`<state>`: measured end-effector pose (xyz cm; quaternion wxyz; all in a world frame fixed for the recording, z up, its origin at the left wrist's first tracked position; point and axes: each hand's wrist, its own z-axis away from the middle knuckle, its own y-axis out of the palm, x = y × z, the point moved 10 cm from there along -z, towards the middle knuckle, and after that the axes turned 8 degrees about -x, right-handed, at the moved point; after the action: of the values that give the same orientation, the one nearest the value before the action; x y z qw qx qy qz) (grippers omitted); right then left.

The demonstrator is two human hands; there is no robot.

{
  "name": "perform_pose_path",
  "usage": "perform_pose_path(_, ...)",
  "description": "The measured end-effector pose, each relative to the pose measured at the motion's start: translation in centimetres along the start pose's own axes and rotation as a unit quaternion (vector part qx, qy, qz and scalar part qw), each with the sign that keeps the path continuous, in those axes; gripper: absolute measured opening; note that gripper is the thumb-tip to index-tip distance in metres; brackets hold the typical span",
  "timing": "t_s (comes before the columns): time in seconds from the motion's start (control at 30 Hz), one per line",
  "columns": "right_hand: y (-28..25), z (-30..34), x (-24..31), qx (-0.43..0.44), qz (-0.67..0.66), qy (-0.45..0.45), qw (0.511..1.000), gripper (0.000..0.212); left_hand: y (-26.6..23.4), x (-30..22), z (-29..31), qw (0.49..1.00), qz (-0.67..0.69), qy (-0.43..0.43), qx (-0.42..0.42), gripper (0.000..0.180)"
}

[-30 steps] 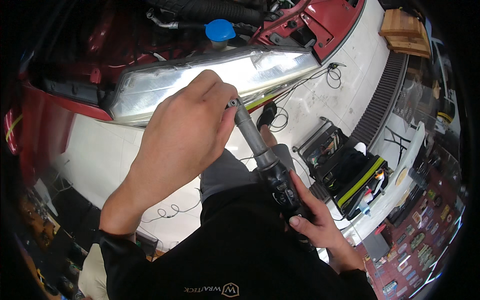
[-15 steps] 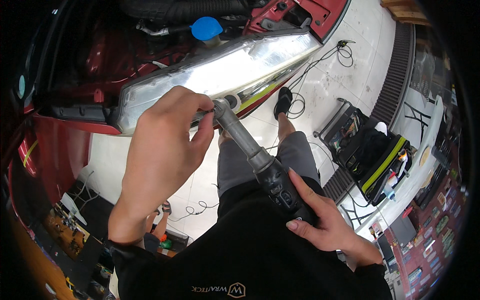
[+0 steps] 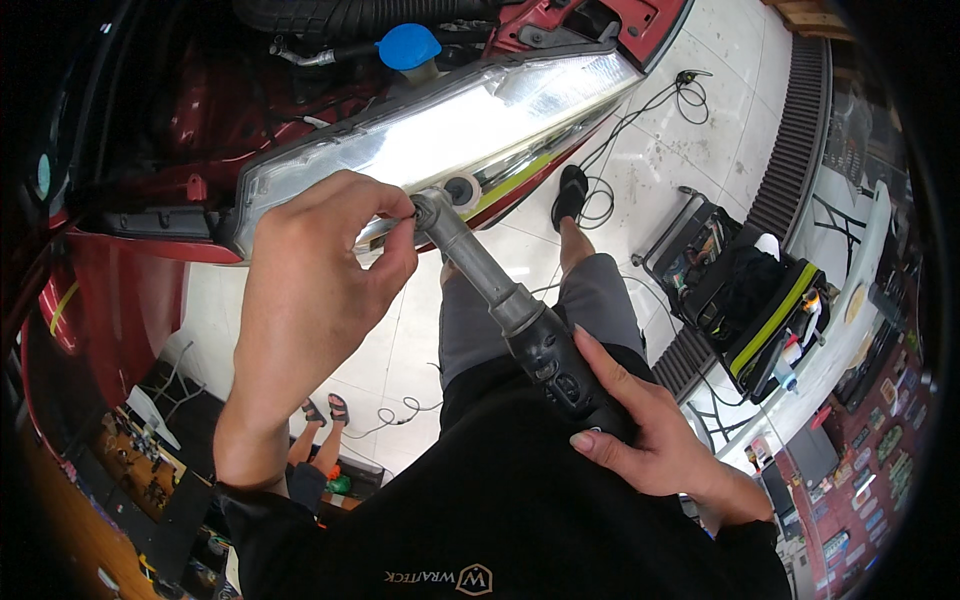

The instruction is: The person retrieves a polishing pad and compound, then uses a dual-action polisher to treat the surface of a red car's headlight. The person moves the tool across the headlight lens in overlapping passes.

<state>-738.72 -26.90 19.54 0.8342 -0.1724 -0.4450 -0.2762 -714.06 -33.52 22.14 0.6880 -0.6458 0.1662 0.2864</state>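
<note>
My right hand [image 3: 650, 440] is wrapped round the black grip of a cordless mini polisher [image 3: 480, 262], whose long grey metal neck slants up to the left. Beside its angled head sits a small round pad [image 3: 462, 190] with a dark centre, close to the headlight. My left hand [image 3: 310, 265] is closed in a pinch at the head, thumb and forefinger together on a small dark piece I cannot make out. The car's headlight [image 3: 430, 135] lies just beyond both hands, its clear lens catching bright glare.
A blue reservoir cap [image 3: 409, 46] stands behind the headlight in the open engine bay. On the tiled floor, a black cable [image 3: 640, 125] lies coiled. An open tool bag [image 3: 745, 290] is at the right. Another person's sandalled feet [image 3: 338, 408] show at lower left.
My left hand and the polisher's head have shifted slightly left; more of the round pad shows. The pinch and the right-hand grip stay the same. The other person's feet show more fully.
</note>
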Motion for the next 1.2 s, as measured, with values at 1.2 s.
perform_pose_path(1.2, -0.2, -0.2, -0.7, -0.003, 0.004, 0.004, 1.0, 0.079, 0.4, 0.1, 0.4, 0.999, -0.003, 0.021, -0.036, 0.021)
